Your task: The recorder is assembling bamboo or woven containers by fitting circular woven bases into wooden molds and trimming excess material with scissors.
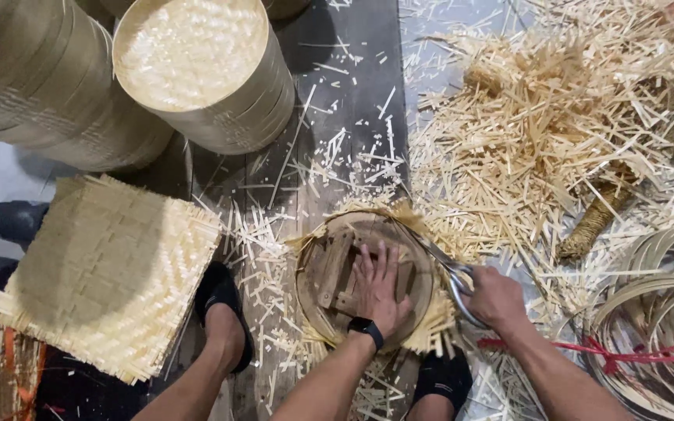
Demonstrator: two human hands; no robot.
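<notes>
The left hand [377, 287] lies flat on the round wooden form [335, 274], pressing the woven bamboo mat [431, 327] beneath. At 3 o'clock the right hand [494, 298] grips metal scissors [440, 261]. I judge cutting should follow the rim closely, form pressed firmly.

Bare forearms, black smartwatch [366, 330] (left wrist), black sandals [220, 290], bare legs

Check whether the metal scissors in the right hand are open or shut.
Open: the metal scissors show two blades parted at the round woven bamboo piece's frayed edge, gripped by the right hand; the left hand presses flat on top.
</notes>
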